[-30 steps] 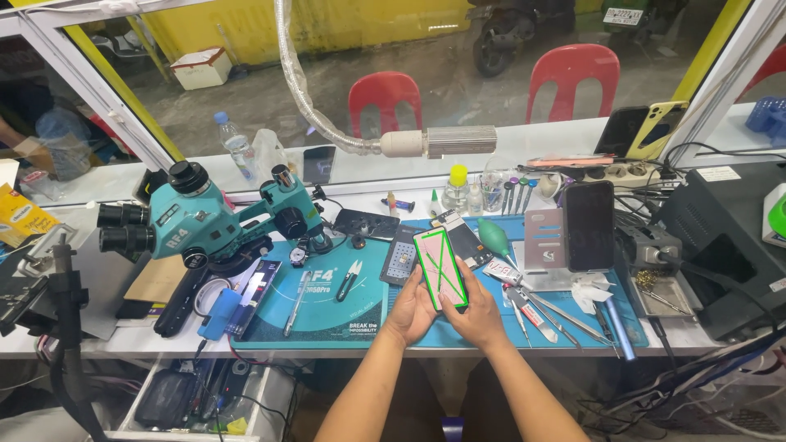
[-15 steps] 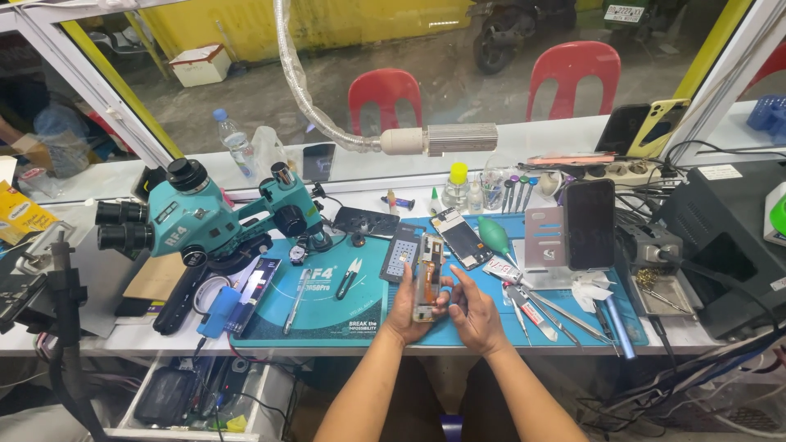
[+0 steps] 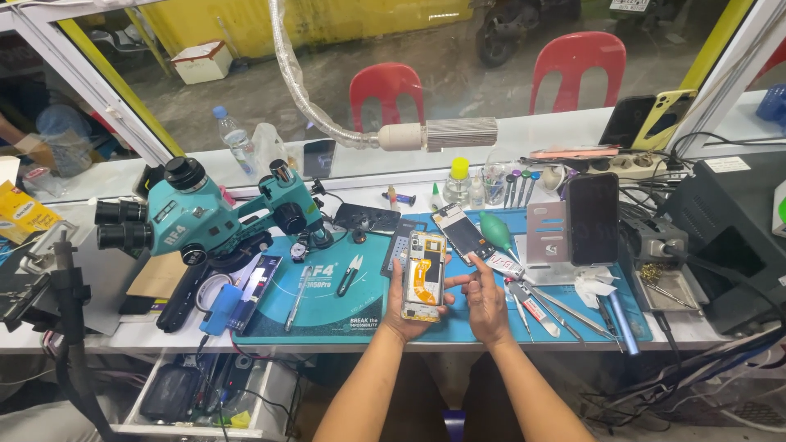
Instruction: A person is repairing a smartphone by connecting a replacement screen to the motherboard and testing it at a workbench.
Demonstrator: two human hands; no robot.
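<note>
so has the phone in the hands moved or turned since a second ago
Yes. The opened phone in the left hand now shows its insides, not its green back, and sits lower, nearer the blue mat's front edge.

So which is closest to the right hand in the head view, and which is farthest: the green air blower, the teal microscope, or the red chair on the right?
From the right hand:
1. Green air blower, on the mat just beyond the hand.
2. Teal microscope, far left on the bench.
3. Red chair on the right, outside past the window.

A dark phone screen (image 3: 593, 218) stands upright, right of the fingers. A yellow packet (image 3: 23, 214) lies far left. A white box (image 3: 200, 60) sits beyond the window.
</note>
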